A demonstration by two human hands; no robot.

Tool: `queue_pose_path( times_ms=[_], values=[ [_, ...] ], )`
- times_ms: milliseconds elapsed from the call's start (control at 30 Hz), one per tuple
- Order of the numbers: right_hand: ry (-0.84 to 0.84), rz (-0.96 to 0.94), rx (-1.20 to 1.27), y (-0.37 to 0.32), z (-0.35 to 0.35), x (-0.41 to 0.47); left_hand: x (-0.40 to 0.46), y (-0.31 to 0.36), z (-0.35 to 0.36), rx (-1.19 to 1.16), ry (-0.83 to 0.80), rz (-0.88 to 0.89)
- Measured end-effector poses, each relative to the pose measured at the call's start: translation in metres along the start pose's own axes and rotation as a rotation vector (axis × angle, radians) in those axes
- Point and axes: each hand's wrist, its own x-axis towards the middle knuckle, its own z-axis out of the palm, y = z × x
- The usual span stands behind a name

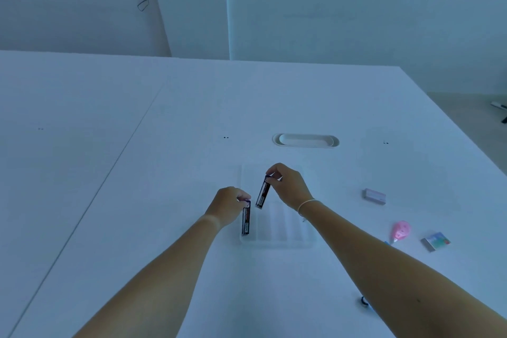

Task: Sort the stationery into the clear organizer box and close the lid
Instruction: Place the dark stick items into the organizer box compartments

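Clear organizer box [277, 242] sits on the white table [164, 173] straight ahead, lid open and lying flat behind it; the box is hard to read against the tabletop, only faint divider ridges show.

Left hand [227, 204] pinches the top end of a slim dark case [246, 221] between fingertips. The case stands nearly upright with its lower end down in the leftmost compartment.

Right hand [288, 186] pinches a second dark case [262, 192] by its upper end — this one is tilted, lower end pointing down toward the box just right of the first case, not clearly touching anything. Both hands are closed only at the fingertips. A thin white band [307, 204] is on the right wrist.

Remaining stationery lies well to the right of the box:
- pale boxed eraser [374, 196], farthest back
- pink correction-tape dispenser [401, 230]
- small colourful pack [436, 241] just beside the dispenser, nearest the table edge

Oval cable-port cover [306, 140] sits in the table behind the box. A small dark object [363, 301] shows by the right forearm — cannot tell what it is.
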Motion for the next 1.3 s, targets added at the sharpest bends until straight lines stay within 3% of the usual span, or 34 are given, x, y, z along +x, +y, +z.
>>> queue_pose_path(
  times_ms=[433,700,967,1300],
  values=[
    [-0.081,-0.012,-0.026,-0.008,0.021,-0.013,-0.015,-0.02,-0.013,0.131,0.069,0.017],
    [-0.182,-0.06,-0.196,0.001,0.042,-0.03,-0.03,-0.032,-0.027,0.126,0.147,0.015],
    [-0.055,-0.032,-0.219,0.018,0.005,-0.046,-0.031,-0.011,-0.023,0.151,0.104,0.079],
    [0.185,0.198,-0.252,0.087,-0.092,-0.092,-0.014,0.067,0.027,0.194,-0.035,0.261]
  ],
)
